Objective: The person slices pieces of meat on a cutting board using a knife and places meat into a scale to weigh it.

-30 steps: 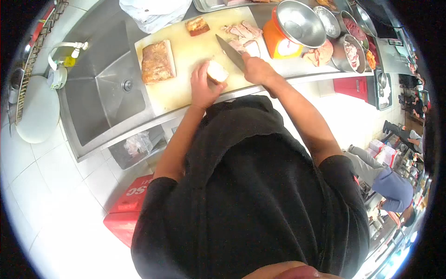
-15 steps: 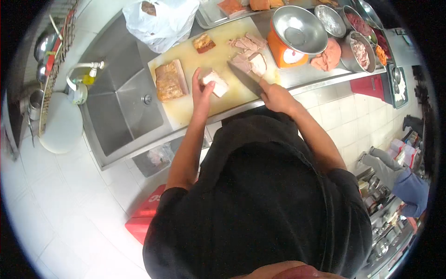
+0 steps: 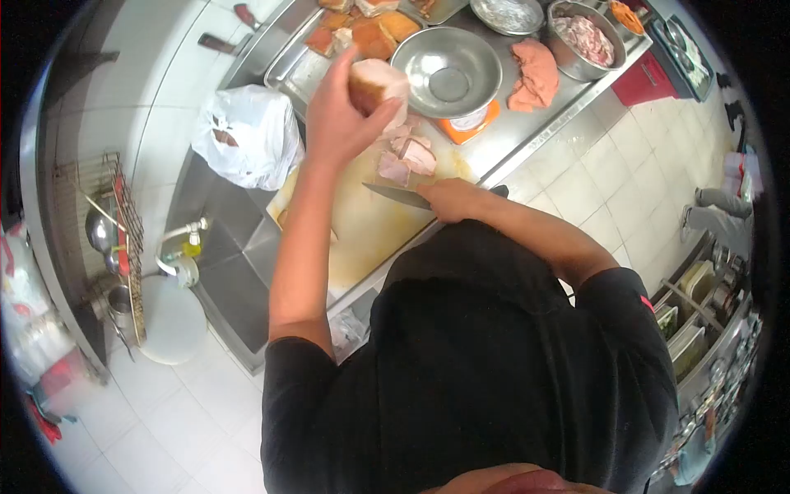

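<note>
My left hand (image 3: pixel 344 119) is closed around a chunk of cooked pork (image 3: pixel 377 86), with browned skin and a pale cut face. It is raised beside the steel bowl (image 3: pixel 448 72) of the orange kitchen scale (image 3: pixel 471 125). Low over the cutting board (image 3: pixel 358 239), my right hand (image 3: pixel 454 200) grips a knife (image 3: pixel 398 195), its blade pointing left. Several pork slices (image 3: pixel 407 160) lie on the board just beyond the blade. My left forearm hides much of the board's left side.
A white plastic bag (image 3: pixel 248 138) stands beside the steel sink (image 3: pixel 239 284). Behind my left hand, a metal tray (image 3: pixel 288 76) holds several pork pieces. Right of the scale are an orange-pink cloth (image 3: pixel 533 76) and a pot of raw meat (image 3: pixel 586 43). Another person (image 3: pixel 720 222) is at far right.
My left hand has lifted the pork chunk off the board and carried it up toward the scale bowl. My right hand keeps the knife near the slices. The camera view has turned.
</note>
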`<move>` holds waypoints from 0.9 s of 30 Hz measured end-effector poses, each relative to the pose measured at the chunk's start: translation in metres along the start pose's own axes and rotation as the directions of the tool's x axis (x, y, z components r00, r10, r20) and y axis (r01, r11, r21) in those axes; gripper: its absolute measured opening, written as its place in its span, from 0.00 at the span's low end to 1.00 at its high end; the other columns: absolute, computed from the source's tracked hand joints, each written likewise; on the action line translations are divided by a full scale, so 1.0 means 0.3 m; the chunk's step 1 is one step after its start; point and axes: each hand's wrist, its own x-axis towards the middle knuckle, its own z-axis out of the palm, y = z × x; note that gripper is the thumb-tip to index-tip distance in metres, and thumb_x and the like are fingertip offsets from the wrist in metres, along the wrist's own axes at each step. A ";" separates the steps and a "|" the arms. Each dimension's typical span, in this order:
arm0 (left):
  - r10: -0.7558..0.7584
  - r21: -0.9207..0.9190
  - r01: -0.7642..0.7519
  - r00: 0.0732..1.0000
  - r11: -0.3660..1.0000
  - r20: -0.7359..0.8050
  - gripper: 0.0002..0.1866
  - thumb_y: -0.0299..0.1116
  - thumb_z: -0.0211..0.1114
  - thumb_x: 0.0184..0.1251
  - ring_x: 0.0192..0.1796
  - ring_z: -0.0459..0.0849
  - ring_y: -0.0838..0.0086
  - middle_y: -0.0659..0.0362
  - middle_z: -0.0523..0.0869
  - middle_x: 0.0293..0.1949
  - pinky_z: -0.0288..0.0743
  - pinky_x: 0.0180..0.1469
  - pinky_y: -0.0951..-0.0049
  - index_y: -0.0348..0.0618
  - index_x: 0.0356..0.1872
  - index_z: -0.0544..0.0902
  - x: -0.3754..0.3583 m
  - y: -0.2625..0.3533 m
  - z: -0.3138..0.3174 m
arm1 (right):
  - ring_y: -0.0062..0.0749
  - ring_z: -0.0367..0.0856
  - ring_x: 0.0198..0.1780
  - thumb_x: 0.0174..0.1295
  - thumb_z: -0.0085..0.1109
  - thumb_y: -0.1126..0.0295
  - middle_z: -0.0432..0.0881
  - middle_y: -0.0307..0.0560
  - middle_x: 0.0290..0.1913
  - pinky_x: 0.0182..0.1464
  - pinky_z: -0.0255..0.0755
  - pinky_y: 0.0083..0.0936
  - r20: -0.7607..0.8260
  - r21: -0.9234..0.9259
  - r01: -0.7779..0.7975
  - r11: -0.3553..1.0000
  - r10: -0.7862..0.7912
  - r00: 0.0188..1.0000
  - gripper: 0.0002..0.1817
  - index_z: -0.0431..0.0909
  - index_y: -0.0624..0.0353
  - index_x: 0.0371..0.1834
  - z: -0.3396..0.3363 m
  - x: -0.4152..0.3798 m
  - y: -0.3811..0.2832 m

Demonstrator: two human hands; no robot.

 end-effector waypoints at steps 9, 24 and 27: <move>0.133 0.367 -0.277 0.919 0.888 0.371 0.47 0.60 0.75 0.52 0.54 0.87 0.52 0.47 0.89 0.46 0.75 0.59 0.50 0.52 0.73 0.73 0.224 0.011 0.315 | 0.58 0.88 0.49 0.60 0.61 0.74 0.88 0.60 0.45 0.49 0.81 0.51 -0.124 0.077 0.064 0.995 -0.054 0.991 0.22 0.75 0.59 0.60 0.003 -0.021 -0.007; 0.187 0.488 -0.347 0.919 0.801 0.347 0.48 0.66 0.75 0.51 0.60 0.84 0.56 0.50 0.86 0.54 0.74 0.57 0.48 0.53 0.72 0.76 0.216 0.018 0.405 | 0.55 0.90 0.48 0.56 0.65 0.76 0.90 0.61 0.43 0.43 0.84 0.48 -0.137 -0.003 0.046 0.999 -0.046 0.990 0.15 0.84 0.64 0.47 0.047 -0.010 -0.001; 0.233 0.462 -0.355 0.925 0.812 0.301 0.47 0.65 0.75 0.51 0.63 0.82 0.57 0.51 0.85 0.57 0.73 0.58 0.48 0.53 0.72 0.76 0.212 0.021 0.406 | 0.55 0.90 0.47 0.56 0.65 0.76 0.90 0.61 0.43 0.43 0.84 0.49 -0.114 -0.005 0.034 0.999 -0.034 0.993 0.18 0.82 0.64 0.52 0.058 -0.003 -0.005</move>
